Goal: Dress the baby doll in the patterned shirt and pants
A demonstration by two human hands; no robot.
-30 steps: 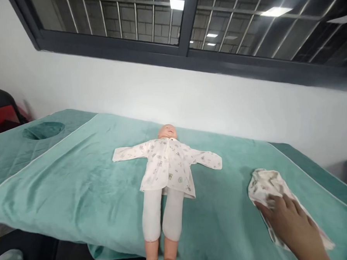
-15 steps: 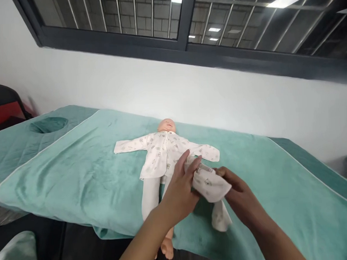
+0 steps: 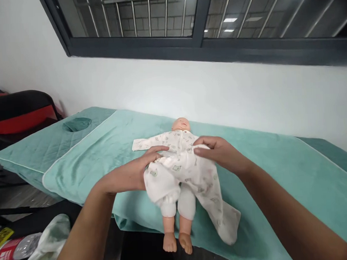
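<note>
A baby doll [image 3: 181, 125] lies on its back on a teal towel [image 3: 105, 157], dressed in a white printed top and white leggings, its bare feet [image 3: 177, 242] hanging over the near edge. Both of my hands hold up a pair of small white printed trousers [image 3: 190, 179] above the doll's waist and legs. My left hand [image 3: 135, 172] pinches the waistband's left side. My right hand [image 3: 218, 151] grips its right side. One trouser leg trails down to the right onto the towel.
The towel covers a teal padded table [image 3: 31, 149] with a face hole [image 3: 77, 124] at the left. A white wall and dark-framed window stand behind. A black and red chair [image 3: 18, 115] is at left; bags and a plastic bottle [image 3: 19, 248] lie on the floor.
The trousers were picked up from the right of the towel, brought over the doll and spread open between both hands. The view has shifted left.
</note>
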